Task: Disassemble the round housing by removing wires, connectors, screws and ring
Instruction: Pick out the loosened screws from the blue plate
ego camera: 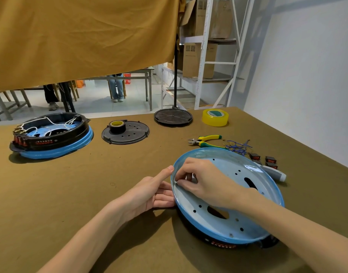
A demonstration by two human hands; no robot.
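Note:
A round blue housing (226, 196) with several holes lies tilted on the table at the right front, over a black ring (218, 241) with red print. My left hand (155, 192) steadies its left outer rim, thumb up along the edge. My right hand (200, 178) reaches inside and pinches something small and dark at the inner left rim; what it is cannot be told. Removed blue wires (238, 146) and red-black switches (265, 160) lie behind the housing.
A second housing (51, 134) with white wires stands at the far left. Two black round covers (126, 133) (173, 117), black tape (117, 126), yellow tape (215, 117), yellow-green cutters (205, 140) and a grey tool handle (274, 173) lie around.

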